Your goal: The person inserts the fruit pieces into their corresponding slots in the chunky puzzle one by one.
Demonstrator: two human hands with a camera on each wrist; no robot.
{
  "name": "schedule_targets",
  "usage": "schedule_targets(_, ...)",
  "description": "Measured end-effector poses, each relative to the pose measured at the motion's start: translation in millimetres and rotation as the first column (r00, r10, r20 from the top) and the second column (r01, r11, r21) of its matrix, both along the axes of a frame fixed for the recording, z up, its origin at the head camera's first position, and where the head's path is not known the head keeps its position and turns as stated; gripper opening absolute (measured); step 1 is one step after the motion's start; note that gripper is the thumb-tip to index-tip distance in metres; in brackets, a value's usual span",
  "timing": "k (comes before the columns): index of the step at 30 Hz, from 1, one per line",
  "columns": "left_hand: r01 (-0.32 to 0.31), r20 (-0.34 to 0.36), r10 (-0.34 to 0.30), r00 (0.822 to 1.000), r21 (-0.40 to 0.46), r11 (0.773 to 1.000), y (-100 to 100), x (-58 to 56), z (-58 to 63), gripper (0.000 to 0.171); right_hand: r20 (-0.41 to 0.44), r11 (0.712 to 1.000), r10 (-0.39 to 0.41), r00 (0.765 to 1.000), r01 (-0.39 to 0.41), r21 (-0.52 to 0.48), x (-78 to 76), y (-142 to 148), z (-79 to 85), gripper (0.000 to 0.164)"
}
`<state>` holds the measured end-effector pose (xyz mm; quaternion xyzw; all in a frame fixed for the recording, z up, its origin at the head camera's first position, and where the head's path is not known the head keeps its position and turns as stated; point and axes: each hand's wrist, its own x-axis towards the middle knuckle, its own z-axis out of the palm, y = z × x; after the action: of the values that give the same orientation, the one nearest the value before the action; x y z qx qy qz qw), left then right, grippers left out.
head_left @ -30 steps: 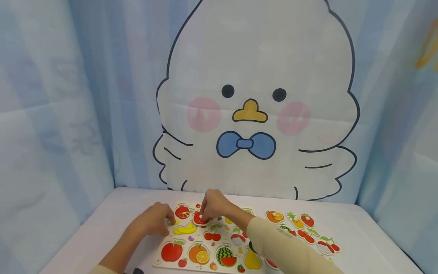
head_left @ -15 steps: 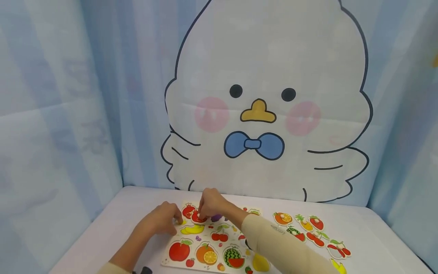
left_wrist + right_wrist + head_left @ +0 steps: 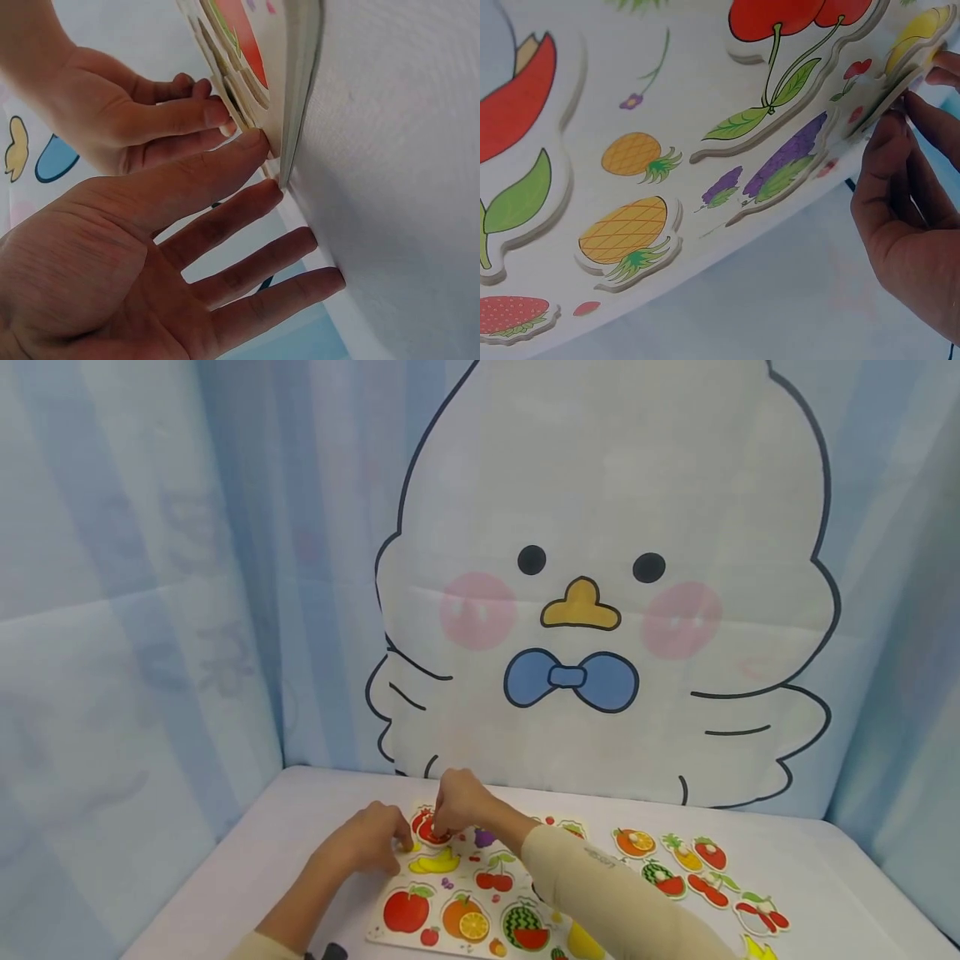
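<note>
A fruit puzzle board point(image 3: 390, 935) lies on the table. Near its far left corner, my right hand point(image 3: 461, 802) pinches a red pomegranate puzzle piece point(image 3: 431, 837) from above, thumb and finger together. The piece partly covers a printed pomegranate point(image 3: 422, 817); whether it lies flat in the recess cannot be seen. My left hand point(image 3: 371, 837) is at the board's left edge. In the left wrist view, the left thumb point(image 3: 240, 157) touches that edge, while the other fingers point(image 3: 262, 274) stretch out straight and spread. The right wrist view shows the right fingertips point(image 3: 896, 124) close against the board.
Right of the board lie several loose knobbed fruit pieces, among them an orange point(image 3: 634, 842), a watermelon point(image 3: 664, 880), a strawberry point(image 3: 710, 853) and a banana point(image 3: 759, 948). A printed curtain point(image 3: 585, 727) hangs behind the table point(image 3: 300, 793). My right sleeve hides part of the board.
My right hand has shifted the pomegranate piece left across the board, onto the printed pomegranate. The left hand stays at the board's edge. The head view has swung left.
</note>
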<state>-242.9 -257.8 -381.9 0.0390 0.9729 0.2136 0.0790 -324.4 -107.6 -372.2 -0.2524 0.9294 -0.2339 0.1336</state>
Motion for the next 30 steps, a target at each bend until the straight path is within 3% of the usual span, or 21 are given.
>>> schedule_targets(30,-0.02,-0.006,0.02,1.0,-0.01,1.0,3.8,6.2,5.9,0.023,-0.035,1.0,-0.019,0.999,0.02,0.022,-10.2,-19.3,-6.5,0.017)
